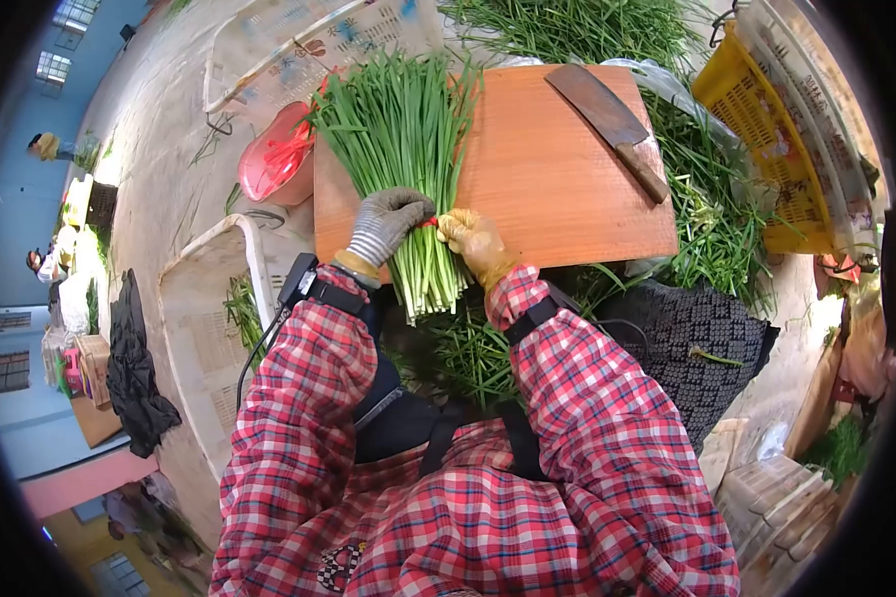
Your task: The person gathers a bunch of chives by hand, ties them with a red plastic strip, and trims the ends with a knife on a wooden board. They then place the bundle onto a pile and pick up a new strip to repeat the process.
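A thick bunch of long green stalks (393, 129) lies over the left part of a wooden board (548, 179), its pale cut ends hanging past the near edge. My left hand (386, 227), in a grey glove with a striped cuff, is closed around the bunch from the left. A red band (429, 222) shows on the stalks between my hands. My right hand (473, 242), in a yellowish glove, pinches at the band from the right with its fingers closed. On the board's right side rests a cleaver (607, 124), its wooden handle pointing toward me.
Left of the board is a pink basin (274, 159) with red ties. White crates (324, 50) stand at the upper left, a yellow crate (767, 129) at the right. Loose greens (707, 189) lie right of the board. Two people are far off at the left.
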A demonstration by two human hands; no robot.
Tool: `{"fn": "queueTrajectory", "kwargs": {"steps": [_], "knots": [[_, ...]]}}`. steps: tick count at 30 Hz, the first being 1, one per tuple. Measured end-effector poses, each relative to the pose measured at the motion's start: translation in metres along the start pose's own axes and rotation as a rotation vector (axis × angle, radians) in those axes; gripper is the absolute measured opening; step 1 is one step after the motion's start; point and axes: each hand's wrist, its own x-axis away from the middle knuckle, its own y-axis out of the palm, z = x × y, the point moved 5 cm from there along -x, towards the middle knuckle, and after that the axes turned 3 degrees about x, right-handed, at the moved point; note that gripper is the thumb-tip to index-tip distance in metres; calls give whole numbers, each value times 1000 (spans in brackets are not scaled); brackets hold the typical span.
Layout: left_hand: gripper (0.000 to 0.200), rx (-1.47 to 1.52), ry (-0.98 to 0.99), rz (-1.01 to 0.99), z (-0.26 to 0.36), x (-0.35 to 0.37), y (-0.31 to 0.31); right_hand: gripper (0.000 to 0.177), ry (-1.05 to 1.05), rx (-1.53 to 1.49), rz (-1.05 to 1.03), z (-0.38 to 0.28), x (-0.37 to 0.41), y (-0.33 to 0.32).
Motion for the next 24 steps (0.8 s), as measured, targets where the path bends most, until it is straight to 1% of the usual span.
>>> {"fn": "queueTrajectory", "kwargs": {"steps": [1, 2, 4, 5, 6, 8, 9, 10, 12, 13, 14, 16, 17, 18, 20, 21, 22, 24], "knots": [[13, -40, 5, 42, -1, -3, 0, 18, -150, 388, 59, -1, -2, -2], [13, -34, 11, 48, 2, -5, -3, 18, -152, 395, 53, -9, 3, 2], [15, -143, -144, -19, 3, -12, -3, 11, -699, 1202, 222, -59, 29, 26], [15, -136, -143, -14, 10, -13, -3, 8, -659, 1494, 159, -60, 22, 34], [18, -263, -186, -58, 18, -13, 0, 8, -664, 1502, 150, -62, 23, 36], [24, -515, -266, -141, 33, -19, 3, 9, -842, 1768, 142, -69, 25, 43], [26, -481, -277, -161, 21, -29, 0, 11, -931, 1847, 155, -68, 23, 44], [26, -470, -265, -156, 11, -42, -2, 11, -941, 1860, 150, -64, 20, 45], [28, -722, -230, -235, 27, -47, 7, 18, -750, 1507, 203, -61, 12, 40], [28, -1016, -218, -378, 34, -49, 12, 21, -863, 1495, 189, -61, 15, 40], [28, -1008, -212, -365, 37, -49, 13, 21, -875, 1503, 178, -64, 17, 40], [34, -1134, -3, -548, 47, -47, 24, 22, -740, 1426, 68, -65, 14, 37], [35, -1136, -103, -505, 53, -43, 25, 23, -629, 1502, 41, -66, 16, 39], [35, -1131, -102, -501, 59, -41, 31, 23, -630, 1507, 35, -66, 14, 40], [30, -1420, -154, -572, 57, -35, 39, 25, -526, 1564, 49, -57, 10, 37], [31, -1282, -145, -523, 59, -31, 36, 25, -508, 1597, 22, -51, 6, 37], [31, -1277, -143, -524, 56, -28, 32, 25, -505, 1602, 21, -48, 4, 38], [37, -811, -21, -320, 44, -30, 21, 21, -579, 1817, 15, -50, 3, 45]]}}
